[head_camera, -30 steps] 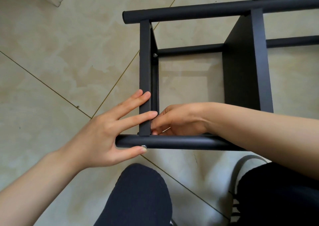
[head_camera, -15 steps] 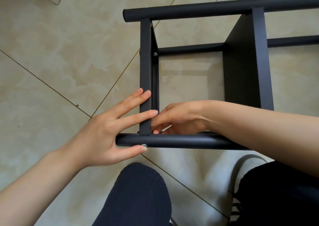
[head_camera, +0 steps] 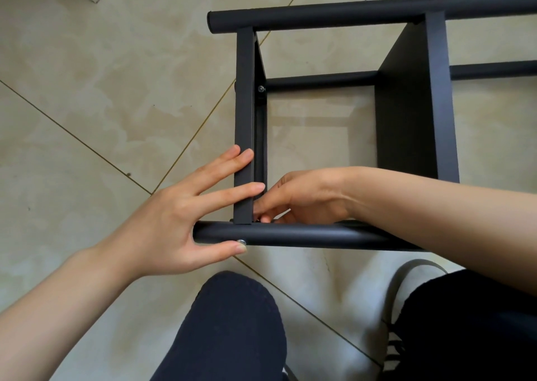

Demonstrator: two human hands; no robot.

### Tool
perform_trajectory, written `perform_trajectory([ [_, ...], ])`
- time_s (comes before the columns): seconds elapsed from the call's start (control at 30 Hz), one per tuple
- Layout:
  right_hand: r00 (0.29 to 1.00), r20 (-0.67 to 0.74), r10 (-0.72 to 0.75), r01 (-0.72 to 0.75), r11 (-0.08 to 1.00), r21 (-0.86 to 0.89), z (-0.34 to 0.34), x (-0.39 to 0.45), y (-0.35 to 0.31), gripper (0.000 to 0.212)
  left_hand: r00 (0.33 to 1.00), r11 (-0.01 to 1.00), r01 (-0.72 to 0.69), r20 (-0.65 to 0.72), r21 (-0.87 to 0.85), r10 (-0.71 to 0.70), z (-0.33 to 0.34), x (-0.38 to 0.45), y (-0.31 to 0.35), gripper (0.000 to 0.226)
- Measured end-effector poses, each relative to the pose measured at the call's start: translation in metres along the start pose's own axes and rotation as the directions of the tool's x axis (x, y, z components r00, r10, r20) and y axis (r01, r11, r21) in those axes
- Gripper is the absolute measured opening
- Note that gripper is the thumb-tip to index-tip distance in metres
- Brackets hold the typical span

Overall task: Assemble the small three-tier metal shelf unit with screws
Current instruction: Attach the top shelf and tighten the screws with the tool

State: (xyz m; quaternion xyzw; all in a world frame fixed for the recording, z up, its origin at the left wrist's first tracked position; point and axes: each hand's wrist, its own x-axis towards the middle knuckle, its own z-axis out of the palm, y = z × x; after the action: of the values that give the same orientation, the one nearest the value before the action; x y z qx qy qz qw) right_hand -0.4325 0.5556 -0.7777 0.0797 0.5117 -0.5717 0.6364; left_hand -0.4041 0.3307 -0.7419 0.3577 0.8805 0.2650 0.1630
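One black shelf frame (head_camera: 412, 124) on its side on the tile floor (head_camera: 87, 104): 3 round tubes, 2 flat panels, 3 screw heads visible. Left hand (head_camera: 186, 220) spread, fingers on end panel, thumb on near-tube screw (head_camera: 241, 241). Right hand (head_camera: 302, 197) inside the frame, fingertips bunched at the corner; what they pinch can't be told. Knees below.
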Motion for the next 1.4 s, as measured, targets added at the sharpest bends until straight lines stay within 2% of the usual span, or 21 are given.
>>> perform_trajectory([
  [0.1, 1.000, -0.017, -0.001, 0.001, 1.000, -0.019, -0.0007, 0.0005, -0.0008, 0.042, 1.000, 1.000, 0.002, -0.001, -0.003, -0.002, 0.0001, 0.0004, 0.0010, 0.067],
  [0.23, 0.995, -0.100, 0.026, -0.033, 0.997, -0.067, 0.0030, 0.0055, -0.0042, 0.031, 1.000, 1.000, -0.001, -0.005, -0.008, 0.001, -0.0002, 0.0007, 0.0011, 0.067],
  [0.37, 0.998, -0.034, 0.054, -0.054, 0.998, -0.017, 0.0025, 0.0028, -0.0046, 0.018, 1.000, 1.000, -0.002, -0.005, -0.008, 0.002, -0.0008, 0.0005, 0.0015, 0.067],
  [0.53, 0.995, -0.001, 0.096, -0.096, 0.995, -0.016, -0.0032, -0.0016, -0.0048, 0.029, 1.000, 1.000, 0.002, -0.005, -0.009, -0.002, -0.0001, 0.0008, 0.0011, 0.067],
  [0.7, 0.995, -0.072, 0.065, -0.066, 0.998, -0.005, 0.0033, 0.0043, -0.0033, 0.008, 1.000, 1.000, 0.005, -0.012, -0.030, -0.006, 0.0007, 0.0007, 0.0006, 0.067],
  [0.77, 0.996, -0.064, 0.065, -0.066, 0.998, -0.008, 0.0047, 0.0048, -0.0036, 0.007, 1.000, 1.000, 0.008, -0.007, -0.030, -0.008, 0.0004, 0.0009, 0.0006, 0.068],
  [0.9, 0.992, 0.003, 0.127, -0.127, 0.992, 0.014, -0.0009, 0.0001, -0.0080, 0.022, 1.000, 1.000, 0.010, -0.005, -0.025, -0.010, -0.0002, 0.0010, 0.0007, 0.068],
  [1.0, 0.991, -0.018, 0.133, -0.133, 0.991, -0.025, -0.0032, 0.0014, -0.0082, 0.036, 1.000, 1.000, 0.011, -0.007, -0.025, -0.011, 0.0000, 0.0007, 0.0004, 0.068],
  [1.2, 0.995, -0.054, 0.082, -0.083, 0.996, -0.024, 0.0039, 0.0062, -0.0039, 0.017, 1.000, 1.000, 0.002, -0.010, -0.025, -0.002, 0.0008, 0.0008, -0.0008, 0.068],
  [1.4, 0.990, 0.019, 0.139, -0.140, 0.990, 0.026, -0.0027, 0.0002, -0.0085, 0.027, 1.000, 1.000, 0.000, -0.014, -0.028, 0.000, 0.0014, -0.0002, -0.0019, 0.068],
])
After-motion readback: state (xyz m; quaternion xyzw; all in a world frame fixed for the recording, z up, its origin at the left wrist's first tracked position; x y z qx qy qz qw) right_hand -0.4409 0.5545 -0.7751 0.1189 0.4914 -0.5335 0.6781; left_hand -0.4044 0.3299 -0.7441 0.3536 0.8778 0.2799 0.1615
